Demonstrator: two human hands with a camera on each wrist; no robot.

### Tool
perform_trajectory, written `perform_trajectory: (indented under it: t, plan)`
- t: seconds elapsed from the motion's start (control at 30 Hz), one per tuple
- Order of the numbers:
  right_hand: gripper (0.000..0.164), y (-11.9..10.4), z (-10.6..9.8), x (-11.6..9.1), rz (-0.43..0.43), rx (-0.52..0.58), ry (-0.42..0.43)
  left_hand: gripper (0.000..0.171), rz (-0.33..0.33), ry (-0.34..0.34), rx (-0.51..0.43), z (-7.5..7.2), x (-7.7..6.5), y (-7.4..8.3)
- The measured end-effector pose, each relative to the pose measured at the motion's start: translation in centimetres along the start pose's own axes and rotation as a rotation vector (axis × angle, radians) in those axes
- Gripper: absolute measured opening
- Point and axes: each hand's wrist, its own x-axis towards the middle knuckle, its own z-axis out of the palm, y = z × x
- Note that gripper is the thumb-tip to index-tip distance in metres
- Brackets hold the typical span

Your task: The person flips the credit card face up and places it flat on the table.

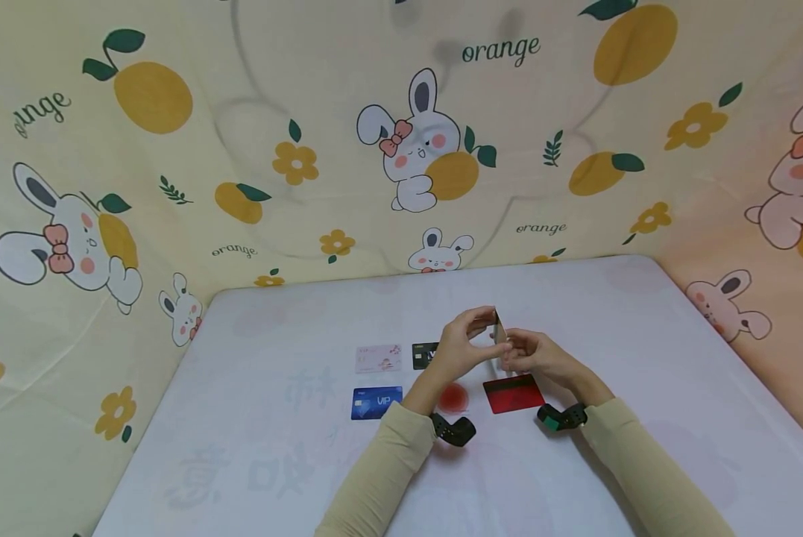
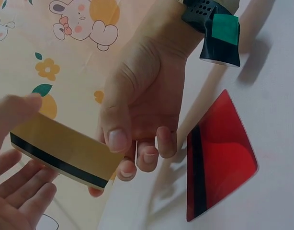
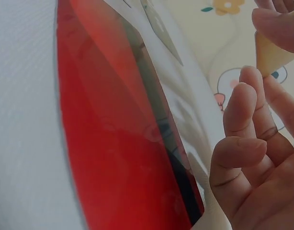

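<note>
Both hands hold a gold card (image 2: 75,148) with a black stripe, raised above the table and tilted on edge. My left hand (image 1: 460,347) pinches one end between thumb and fingers. At the other end, my right hand (image 1: 538,354) grips the card's corner with thumb and forefinger, its other fingers loosely bent in the left wrist view. Just below the hands, a red card (image 1: 514,394) with a dark stripe lies on the table. A black card (image 1: 423,356) is partly hidden behind the left hand.
Left of the hands, a pale pink card (image 1: 378,359) lies above a blue VIP card (image 1: 374,403), whose edge meets the left sleeve. A round red patch (image 1: 452,398) shows between the wrists. The white-covered table (image 1: 253,418) backs onto a printed curtain (image 1: 334,97).
</note>
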Motion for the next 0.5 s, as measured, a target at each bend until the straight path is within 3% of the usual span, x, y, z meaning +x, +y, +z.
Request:
perform_trajectory:
  t: [0.2,0.37,0.5]
  plan:
    - [0.056,0.1,0.0,-0.1,-0.009,0.006,0.013,0.056,-0.048,-0.002,-0.004,0.0,0.0,0.2]
    - [0.049,0.3,0.0,0.0,-0.001,-0.007,0.031,0.053,-0.049,0.001,-0.021,-0.3,0.0,0.6]
    - [0.043,0.4,0.0,0.1,-0.001,-0.010,0.034,0.055,-0.043,0.001,-0.019,-0.1,0.4,-1.0]
